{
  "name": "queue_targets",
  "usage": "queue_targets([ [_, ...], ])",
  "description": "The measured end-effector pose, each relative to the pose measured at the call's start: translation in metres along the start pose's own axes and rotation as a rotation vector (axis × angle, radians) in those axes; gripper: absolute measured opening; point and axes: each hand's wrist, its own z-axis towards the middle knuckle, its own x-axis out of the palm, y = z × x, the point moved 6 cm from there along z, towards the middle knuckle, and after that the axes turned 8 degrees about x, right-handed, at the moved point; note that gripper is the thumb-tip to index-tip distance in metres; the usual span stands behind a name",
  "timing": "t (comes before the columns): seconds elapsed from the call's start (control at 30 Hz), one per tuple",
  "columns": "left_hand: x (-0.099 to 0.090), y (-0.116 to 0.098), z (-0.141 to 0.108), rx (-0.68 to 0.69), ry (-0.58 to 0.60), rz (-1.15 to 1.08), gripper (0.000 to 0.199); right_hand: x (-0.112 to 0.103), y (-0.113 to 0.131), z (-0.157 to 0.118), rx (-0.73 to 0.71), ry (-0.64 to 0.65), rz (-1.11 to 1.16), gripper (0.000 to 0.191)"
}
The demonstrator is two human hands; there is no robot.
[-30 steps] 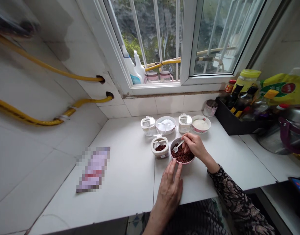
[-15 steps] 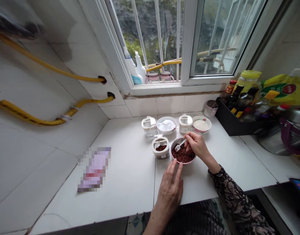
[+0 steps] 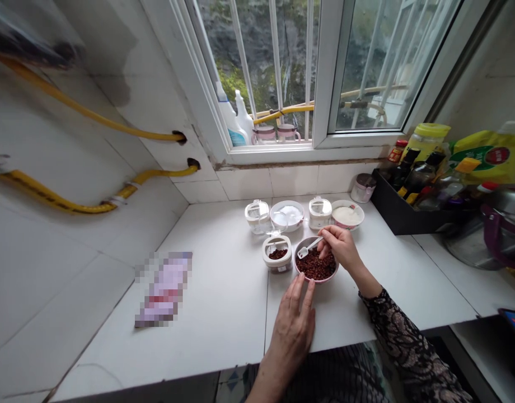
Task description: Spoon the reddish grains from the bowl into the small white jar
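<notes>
1. The right hand [image 3: 340, 249] pinches a small white spoon [image 3: 303, 252] between thumb and fingers, its scoop over the near bowl [image 3: 321, 280].
2. The left hand [image 3: 291, 320] is spread palm down on the white tiled counter [image 3: 224, 313], its fingertips at the near bowl's front rim. The two hands are apart.
3. The near bowl, pink at the rim, stands on the counter and holds dark reddish-brown granules [image 3: 318, 266].
4. Just left of it stands a squarish seasoning jar [image 3: 278, 267] with its clear lid raised; similar dark granules show inside.
5. Behind these, from left to right, are a pale-topped jar [image 3: 258, 212], a bowl of white granules [image 3: 288, 228], a second pale-topped jar [image 3: 320, 212] and a bowl of cream-coloured granules [image 3: 350, 226].
6. Farther right, a dark-lidded jar [image 3: 362, 191] is beside a black box [image 3: 398, 211] of bottles, with a steel pot [image 3: 469, 240] near it.
7. Well to the left lies a purple packet [image 3: 165, 291], its details pixelated.
8. On the windowsill are two white bottles [image 3: 240, 120] and two pinkish mugs [image 3: 265, 134].
</notes>
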Motion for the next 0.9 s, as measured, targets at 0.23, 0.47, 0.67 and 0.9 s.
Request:
queue_targets([
  [0.23, 0.004, 0.001, -0.002, -0.021, -0.008, -0.018, 0.068, 0.024, 0.021, -0.018, -0.254, -0.033, -0.093, 0.031],
  [0.47, 0.0, 0.001, -0.001, -0.012, -0.02, -0.01, 0.069, 0.048, 0.034, -0.044, -0.726, 0.06, -0.527, 0.021],
  [0.67, -0.001, 0.0, 0.001, 0.0, 0.006, -0.002, 0.068, 0.004, 0.037, -0.028, -0.52, -0.166, -0.498, 0.021],
  [0.9, -0.002, -0.001, 0.001, -0.005, 0.013, -0.011, 0.066, 0.006, 0.018, -0.013, -0.361, -0.076, -0.724, 0.021],
])
